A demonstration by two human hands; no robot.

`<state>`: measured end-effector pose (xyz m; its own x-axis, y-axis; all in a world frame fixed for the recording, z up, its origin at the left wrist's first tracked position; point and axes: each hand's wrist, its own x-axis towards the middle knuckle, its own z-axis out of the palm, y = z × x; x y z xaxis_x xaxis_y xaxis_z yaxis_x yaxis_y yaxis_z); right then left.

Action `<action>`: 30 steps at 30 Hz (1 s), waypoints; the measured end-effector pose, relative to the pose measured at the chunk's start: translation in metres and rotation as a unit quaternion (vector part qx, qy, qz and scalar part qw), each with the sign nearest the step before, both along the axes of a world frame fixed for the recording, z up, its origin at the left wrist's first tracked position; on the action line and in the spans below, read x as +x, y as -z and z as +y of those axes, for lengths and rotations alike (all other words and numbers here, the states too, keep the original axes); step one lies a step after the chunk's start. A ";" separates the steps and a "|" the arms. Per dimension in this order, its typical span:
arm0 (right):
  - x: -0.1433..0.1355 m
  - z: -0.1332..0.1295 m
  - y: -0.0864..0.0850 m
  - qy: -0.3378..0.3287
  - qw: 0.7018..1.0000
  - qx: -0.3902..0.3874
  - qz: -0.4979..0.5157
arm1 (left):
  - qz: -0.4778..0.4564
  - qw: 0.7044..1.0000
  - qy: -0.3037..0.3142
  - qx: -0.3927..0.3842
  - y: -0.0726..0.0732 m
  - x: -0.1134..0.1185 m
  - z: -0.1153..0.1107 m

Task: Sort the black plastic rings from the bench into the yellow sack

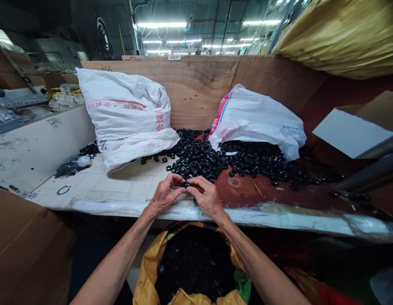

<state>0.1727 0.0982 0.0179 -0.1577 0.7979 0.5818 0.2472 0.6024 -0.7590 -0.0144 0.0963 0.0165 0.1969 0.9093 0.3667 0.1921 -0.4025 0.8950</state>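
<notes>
A small black plastic part (185, 184) is pinched between my two hands just above the front of the table. My left hand (167, 192) grips it from the left with thumb and fingertips. From the right, my right hand (205, 195) has its thumb and fingers closed on the same part. Fingertips cover much of it, so its exact kind is unclear. Right behind my hands lies a heap of similar black plastic parts (199, 154), spread across the table. Below my forearms, an open yellow sack (148, 271) holds a dark mass of black pieces.
Two white woven sacks, a left one (129, 114) and a right one (256, 116), lean on the table before a wooden back board (199, 84). A cardboard box (355, 131) stands at right, beneath a yellow bundle (342, 38). A dark plastic bag (71, 166) lies at left.
</notes>
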 end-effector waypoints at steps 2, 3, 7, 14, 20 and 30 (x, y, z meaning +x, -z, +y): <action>0.001 -0.001 0.000 0.003 1.000 0.006 0.000 | -0.006 1.000 0.008 -0.003 -0.001 0.000 0.000; 0.001 -0.002 0.000 0.003 1.000 0.010 0.001 | -0.005 1.000 0.011 0.001 -0.002 0.000 0.000; 0.001 -0.003 0.001 0.000 1.000 0.025 0.008 | 0.028 0.998 0.016 0.053 -0.001 -0.003 0.001; -0.001 0.000 0.005 0.029 0.997 0.052 -0.050 | 0.066 0.989 0.010 0.135 -0.004 -0.006 0.000; -0.003 -0.003 0.007 0.055 0.992 0.073 -0.082 | 0.072 0.988 0.016 0.137 -0.009 -0.003 -0.002; -0.001 -0.006 0.006 0.069 0.991 0.046 -0.108 | 0.072 0.989 -0.001 0.130 -0.005 -0.004 -0.001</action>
<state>0.1721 0.0919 0.0122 -0.1793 0.7652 0.6183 0.4831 0.6160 -0.6223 -0.0185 0.0957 0.0219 0.2635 0.7883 0.5560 0.3114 -0.6150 0.7244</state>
